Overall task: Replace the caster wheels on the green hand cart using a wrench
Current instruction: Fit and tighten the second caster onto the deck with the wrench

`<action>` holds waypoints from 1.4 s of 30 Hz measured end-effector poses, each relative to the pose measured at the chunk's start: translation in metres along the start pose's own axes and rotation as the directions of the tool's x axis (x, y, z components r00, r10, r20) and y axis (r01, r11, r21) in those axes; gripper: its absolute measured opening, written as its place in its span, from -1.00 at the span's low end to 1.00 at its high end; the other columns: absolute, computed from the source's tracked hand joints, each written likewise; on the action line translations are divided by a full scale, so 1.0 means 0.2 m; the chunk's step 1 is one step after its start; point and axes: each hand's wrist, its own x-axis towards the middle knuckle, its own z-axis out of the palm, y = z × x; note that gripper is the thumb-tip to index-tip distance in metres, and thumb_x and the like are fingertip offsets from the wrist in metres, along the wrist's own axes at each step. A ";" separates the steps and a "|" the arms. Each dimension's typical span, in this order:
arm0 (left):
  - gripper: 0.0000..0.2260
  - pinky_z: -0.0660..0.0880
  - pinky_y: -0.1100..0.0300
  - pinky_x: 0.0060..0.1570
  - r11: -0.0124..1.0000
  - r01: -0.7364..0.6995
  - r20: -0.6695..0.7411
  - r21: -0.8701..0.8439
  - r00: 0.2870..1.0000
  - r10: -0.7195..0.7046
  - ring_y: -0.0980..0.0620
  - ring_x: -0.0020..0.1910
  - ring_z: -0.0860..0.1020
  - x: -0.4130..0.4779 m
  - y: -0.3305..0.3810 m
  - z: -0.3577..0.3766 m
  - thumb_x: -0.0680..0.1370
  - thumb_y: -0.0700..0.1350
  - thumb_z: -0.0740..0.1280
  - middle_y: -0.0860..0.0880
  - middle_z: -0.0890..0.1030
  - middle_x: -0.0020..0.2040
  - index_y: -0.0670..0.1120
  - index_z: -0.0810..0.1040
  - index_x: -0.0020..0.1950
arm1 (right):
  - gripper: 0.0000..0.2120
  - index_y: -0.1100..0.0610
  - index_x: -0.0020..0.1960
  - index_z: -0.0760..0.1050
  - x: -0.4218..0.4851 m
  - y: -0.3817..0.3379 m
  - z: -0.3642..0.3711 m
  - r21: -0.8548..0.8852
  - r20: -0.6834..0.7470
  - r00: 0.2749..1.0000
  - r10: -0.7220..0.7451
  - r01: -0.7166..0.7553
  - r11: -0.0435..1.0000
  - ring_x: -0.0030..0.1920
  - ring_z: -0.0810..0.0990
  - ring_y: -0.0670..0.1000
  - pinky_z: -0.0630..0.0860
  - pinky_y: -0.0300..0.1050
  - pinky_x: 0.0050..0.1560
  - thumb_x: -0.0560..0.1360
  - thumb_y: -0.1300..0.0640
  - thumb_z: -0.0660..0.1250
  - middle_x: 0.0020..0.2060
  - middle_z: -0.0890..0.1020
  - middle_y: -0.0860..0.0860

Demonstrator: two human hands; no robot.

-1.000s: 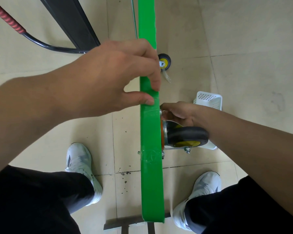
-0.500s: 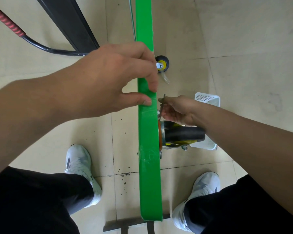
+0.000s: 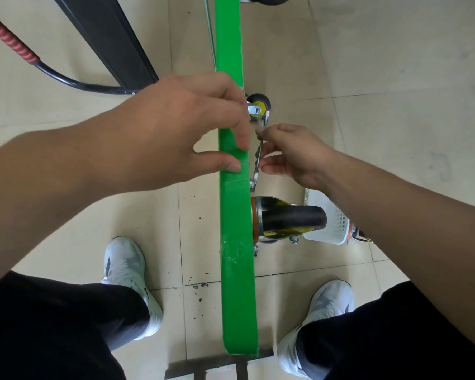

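Left hand (image 3: pixel 176 127) pinches the green cart (image 3: pixel 236 270); beside it, right hand (image 3: pixel 294 154) pinches the wrench (image 3: pixel 257 165), seemingly on a caster bolt (image 3: pixel 251 185). Next: swing it firmly.

White mesh basket (image 3: pixel 336 229), black bar (image 3: pixel 107 39), red-wrapped handle (image 3: pixel 11 41), beige floor tiles (image 3: pixel 395 64)

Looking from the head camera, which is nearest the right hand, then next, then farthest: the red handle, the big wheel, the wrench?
1. Wrench: pinched in the right hand, beside the cart.
2. Big wheel: just below the hand, on the cart.
3. Red handle: far off, top left corner.
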 end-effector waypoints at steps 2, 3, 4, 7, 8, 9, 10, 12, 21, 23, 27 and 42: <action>-0.77 0.46 -0.02 0.26 1.000 -0.002 -0.001 0.007 1.000 0.002 -0.09 0.29 0.54 0.00 0.00 0.00 0.46 0.12 0.38 0.01 0.55 0.18 0.05 0.62 0.04 | -0.84 0.16 0.08 0.51 -0.02 -0.02 0.01 -0.040 0.001 0.998 -0.059 0.059 0.997 -0.39 0.63 0.02 0.62 -0.12 -0.30 0.65 0.06 0.35 -0.38 0.62 0.02; -0.77 0.46 -0.01 0.26 1.000 -0.002 0.000 0.011 1.000 0.002 -0.09 0.29 0.54 0.00 0.00 0.00 0.46 0.12 0.38 0.01 0.55 0.18 0.05 0.62 0.04 | -0.83 0.17 0.08 0.50 -0.03 -0.04 0.01 -0.052 0.000 0.996 -0.086 0.086 0.995 -0.39 0.64 0.02 0.61 -0.12 -0.30 0.65 0.05 0.35 -0.38 0.62 0.01; -0.77 0.46 -0.02 0.26 1.000 -0.002 0.001 0.012 1.000 0.002 -0.09 0.29 0.54 0.00 0.00 0.00 0.46 0.12 0.38 0.01 0.55 0.18 0.05 0.62 0.04 | -0.82 0.16 0.07 0.50 -0.05 -0.05 0.01 -0.059 -0.001 0.994 -0.112 0.112 0.992 -0.39 0.64 0.02 0.61 -0.12 -0.31 0.65 0.04 0.35 -0.38 0.62 0.01; -0.77 0.47 -0.04 0.26 1.000 -0.004 0.008 0.001 1.000 0.004 -0.08 0.29 0.54 0.00 0.00 0.00 0.47 0.13 0.38 0.02 0.55 0.18 0.05 0.61 0.04 | -0.82 0.15 0.06 0.49 -0.08 -0.08 0.02 -0.068 -0.014 0.982 -0.188 0.187 0.980 -0.39 0.65 0.03 0.61 -0.11 -0.31 0.65 0.03 0.35 -0.36 0.63 0.03; -0.77 0.47 -0.04 0.26 1.000 -0.008 0.009 -0.001 1.000 0.008 -0.08 0.29 0.54 0.00 -0.01 0.00 0.47 0.13 0.38 0.02 0.54 0.18 0.05 0.61 0.04 | -0.83 0.15 0.07 0.49 -0.09 -0.09 0.03 -0.079 -0.021 0.976 -0.215 0.212 0.974 -0.38 0.65 0.04 0.62 -0.09 -0.30 0.65 0.04 0.35 -0.36 0.63 0.02; -0.77 0.47 -0.05 0.26 1.000 -0.012 0.009 -0.002 1.000 0.012 -0.08 0.29 0.54 0.00 -0.01 0.00 0.47 0.13 0.38 0.02 0.54 0.18 0.05 0.61 0.04 | -0.83 0.16 0.08 0.48 -0.10 -0.11 0.03 -0.092 -0.027 0.970 -0.243 0.240 0.966 -0.38 0.65 0.04 0.64 -0.07 -0.27 0.65 0.05 0.35 -0.36 0.63 0.02; -0.77 0.48 -0.06 0.26 1.000 -0.013 0.008 -0.003 1.000 0.013 -0.08 0.29 0.54 0.00 -0.01 0.00 0.47 0.13 0.38 0.01 0.54 0.18 0.05 0.61 0.04 | -0.84 0.16 0.09 0.48 -0.11 -0.12 0.03 -0.106 -0.029 0.962 -0.273 0.269 0.957 -0.38 0.66 0.04 0.64 -0.04 -0.25 0.65 0.06 0.35 -0.37 0.63 0.01; -0.76 0.48 -0.08 0.26 1.000 -0.010 0.008 -0.006 1.000 0.010 -0.09 0.30 0.53 0.01 -0.01 0.00 0.47 0.13 0.38 0.01 0.54 0.18 0.04 0.61 0.04 | -0.86 0.15 0.06 0.48 -0.13 -0.13 0.03 -0.133 -0.017 0.943 -0.332 0.327 0.936 -0.37 0.66 0.05 0.64 -0.01 -0.22 0.65 0.08 0.36 -0.36 0.64 0.02; -0.69 0.42 0.06 0.27 0.999 -0.018 0.028 0.038 0.999 0.017 -0.10 0.33 0.50 0.00 0.00 0.00 0.46 0.20 0.36 0.01 0.51 0.24 0.06 0.60 0.09 | -0.85 0.21 0.08 0.44 -0.22 -0.13 0.06 -0.285 0.082 0.832 -0.549 0.548 0.787 -0.31 0.69 0.14 0.69 0.07 -0.23 0.65 0.15 0.36 -0.20 0.66 0.27; -0.68 0.41 0.05 0.29 0.999 -0.012 0.035 0.043 0.999 0.010 -0.10 0.35 0.49 0.00 0.01 0.00 0.45 0.22 0.35 0.02 0.51 0.25 0.08 0.60 0.10 | -0.88 0.18 0.05 0.43 -0.24 -0.12 0.06 -0.276 0.095 0.797 -0.597 0.597 0.753 -0.32 0.67 0.19 0.67 0.02 -0.27 0.64 0.17 0.36 -0.23 0.65 0.26; -0.67 0.47 -0.07 0.28 0.999 -0.014 0.043 0.039 0.999 0.013 -0.09 0.34 0.49 0.00 0.01 0.00 0.44 0.24 0.36 0.02 0.49 0.26 0.10 0.58 0.10 | -0.86 0.08 -0.01 0.42 -0.25 -0.10 0.04 -0.250 0.097 0.729 -0.677 0.677 0.693 -0.32 0.63 0.23 0.66 0.05 -0.29 0.64 0.23 0.36 -0.23 0.63 0.26; -0.67 0.40 0.01 0.26 0.994 -0.103 0.055 0.044 0.993 0.100 -0.03 0.25 0.45 0.01 0.00 0.02 0.47 0.25 0.39 0.04 0.52 0.20 0.09 0.64 0.11 | -0.60 0.39 0.14 0.43 -0.27 -0.03 -0.05 -0.370 0.292 0.652 -0.700 0.752 0.546 -0.16 0.67 0.20 0.61 0.26 -0.22 0.56 0.07 0.42 -0.12 0.64 0.21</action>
